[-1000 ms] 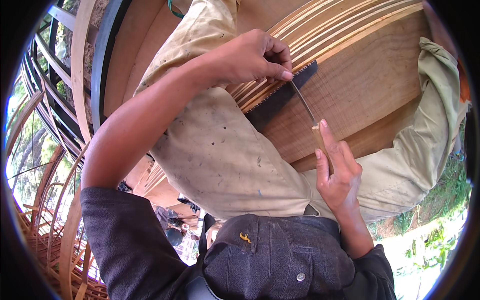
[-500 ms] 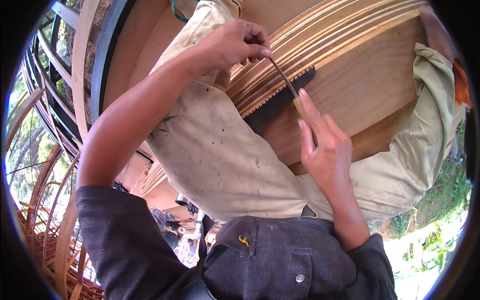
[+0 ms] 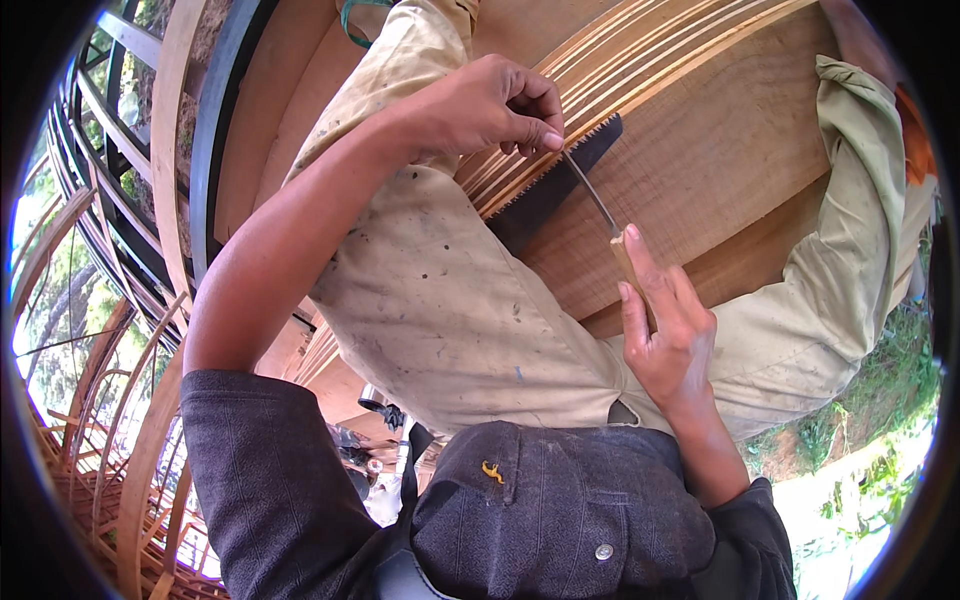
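Observation:
A thin metal file [image 3: 592, 192] with a wooden handle slants across the toothed edge of a dark saw blade [image 3: 538, 212]. My left hand [image 3: 497, 108] pinches the file's far tip between thumb and fingertips. Around the handle, my right hand [image 3: 672, 338] is closed, its index finger stretched along the wood. The saw blade lies tilted, teeth toward the upper left, and its near end is hidden by my left trouser leg [image 3: 440, 270]. Whether the file presses on the teeth I cannot tell.
Beneath the blade is a wide wooden board [image 3: 720, 150], bordered by several thin wood strips [image 3: 660, 60]. My right trouser leg [image 3: 850, 260] bends round the right side. Curved wooden ribs [image 3: 170, 130] rise at the left. Grass [image 3: 890, 370] shows at the right.
Both hands and the file have moved nearer to me and slightly right, the file's shaft still crossing the saw's toothed edge. The view has shifted a little.

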`<state>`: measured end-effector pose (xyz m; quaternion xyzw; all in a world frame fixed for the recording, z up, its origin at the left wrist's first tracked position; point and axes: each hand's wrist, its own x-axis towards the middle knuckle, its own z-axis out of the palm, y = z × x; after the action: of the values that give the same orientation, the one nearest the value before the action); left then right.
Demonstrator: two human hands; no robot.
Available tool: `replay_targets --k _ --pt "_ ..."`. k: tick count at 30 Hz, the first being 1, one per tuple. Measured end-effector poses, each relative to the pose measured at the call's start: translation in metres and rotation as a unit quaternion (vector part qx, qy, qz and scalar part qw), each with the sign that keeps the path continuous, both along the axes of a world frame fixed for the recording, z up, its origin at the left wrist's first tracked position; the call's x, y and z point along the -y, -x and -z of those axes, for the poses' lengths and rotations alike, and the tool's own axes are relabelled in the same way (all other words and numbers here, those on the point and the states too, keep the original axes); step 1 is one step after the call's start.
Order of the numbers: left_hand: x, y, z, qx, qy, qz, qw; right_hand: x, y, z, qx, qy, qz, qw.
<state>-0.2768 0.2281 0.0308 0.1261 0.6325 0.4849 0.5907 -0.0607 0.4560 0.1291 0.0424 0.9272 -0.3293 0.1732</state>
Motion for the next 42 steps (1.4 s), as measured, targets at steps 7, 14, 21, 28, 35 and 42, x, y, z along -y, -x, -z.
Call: replay_targets --k 7,14,21,28,35,42 --pt "-0.011 -0.003 -0.001 -0.001 0.008 0.002 1.0 -0.007 -0.002 -0.005 0.017 0.001 0.004 1.0" --pt "-0.014 -0.005 0.0 -0.016 0.035 0.014 0.999 -0.02 0.019 -0.011 0.076 -0.013 -0.045 0.996" --pt "0.003 0.003 0.017 -0.061 0.079 0.003 0.995 -0.009 0.049 0.007 0.055 -0.026 -0.076 0.995" --pt "0.027 0.012 0.007 -0.074 0.086 -0.069 0.991 0.008 0.061 0.023 -0.012 -0.015 -0.074 0.997" --pt "0.014 -0.008 -0.013 -0.105 0.037 -0.011 0.994 -0.005 0.02 0.001 0.004 -0.002 -0.053 0.999" --pt "0.0 -0.002 -0.014 -0.047 0.029 0.01 0.998 -0.014 0.019 -0.004 0.004 -0.016 -0.046 0.999"
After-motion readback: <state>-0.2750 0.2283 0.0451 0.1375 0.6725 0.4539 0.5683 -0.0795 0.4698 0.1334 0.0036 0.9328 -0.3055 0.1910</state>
